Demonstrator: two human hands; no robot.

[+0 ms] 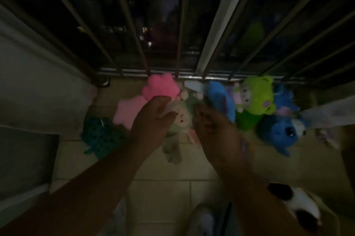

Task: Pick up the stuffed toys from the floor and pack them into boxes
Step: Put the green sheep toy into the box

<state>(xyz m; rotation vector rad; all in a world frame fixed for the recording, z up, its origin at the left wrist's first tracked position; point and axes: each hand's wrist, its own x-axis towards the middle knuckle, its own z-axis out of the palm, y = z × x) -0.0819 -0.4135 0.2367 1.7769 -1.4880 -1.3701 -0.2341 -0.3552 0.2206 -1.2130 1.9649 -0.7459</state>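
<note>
The pale green stuffed toy (181,120) lies on the tiled floor (163,197), its long axis running from the railing (180,24) toward the viewer, head at the far end. The left hand (151,118) hovers over its head, fingers relaxed and thumb apart. The right hand (213,126) is too blurred to tell its finger state. Pink toys (162,87) and blue toys (278,132) flank it.

Nine stuffed toys show in the dim light, though some edges blur. Two are pink: a bright pink toy (159,87) at the far side and a pale pink star (130,112) just left of it. Three are blue: a blue toy (221,99) in the middle, a second blue toy (284,99) far right, and a dark blue toy (278,133) nearer. One each: teal spotted toy (103,135), pale green bunny (178,120), lime green toy (257,97), black-and-white toy (295,205). Two hands: left hand (151,120), right hand (213,126).
</note>
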